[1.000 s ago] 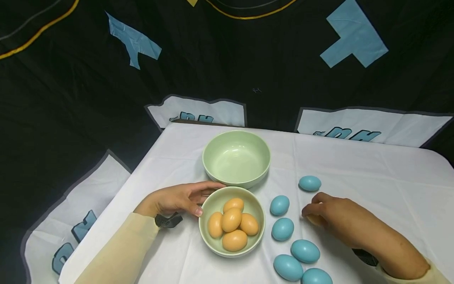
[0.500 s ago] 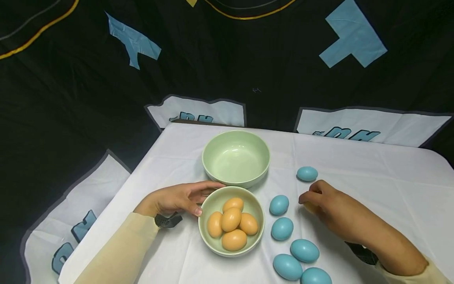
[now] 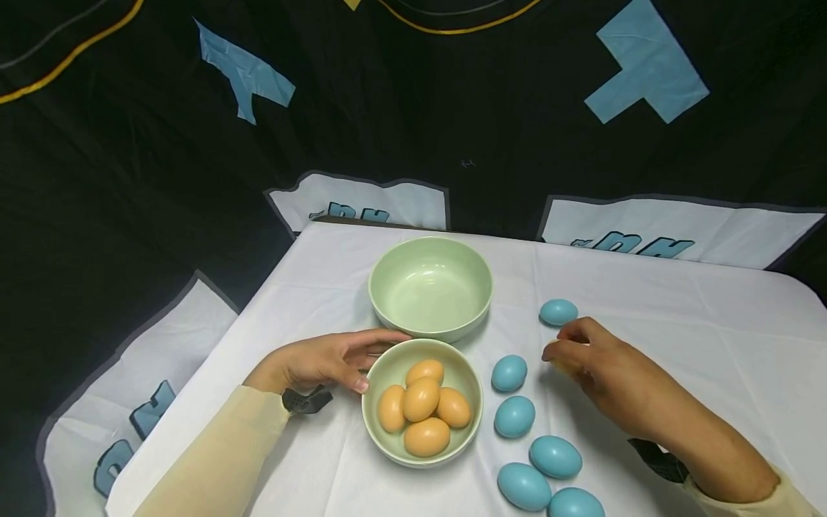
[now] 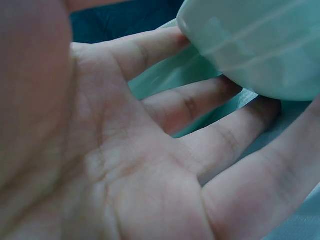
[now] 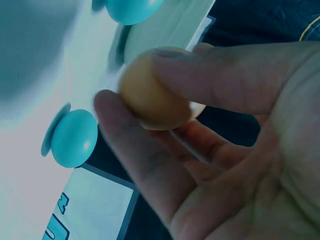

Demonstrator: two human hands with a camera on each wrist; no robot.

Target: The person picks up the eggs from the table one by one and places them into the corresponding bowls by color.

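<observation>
My right hand (image 3: 614, 377) pinches an orange egg (image 5: 147, 95) between thumb and fingers; in the head view the hand hides most of it. A blue egg (image 3: 558, 312) lies just beyond that hand's fingertips. With extended fingers, my left hand (image 3: 326, 361) rests against the left side of a small pale green bowl (image 3: 468, 438). Several orange eggs (image 3: 421, 399) are in this bowl. The left wrist view shows the fingertips (image 4: 227, 85) against the bowl's outer wall.
Behind the small bowl stands a larger green bowl (image 3: 429, 287), its bare inside visible. Several blue eggs (image 3: 515, 416) lie on the white tablecloth (image 3: 730, 345) between the small bowl and my right arm. Black cloth (image 3: 413, 108) hangs behind the table.
My right hand has moved slightly away from me and to the left with the orange egg. The far blue egg has shifted farther back. My left hand and both bowls have stayed put.
</observation>
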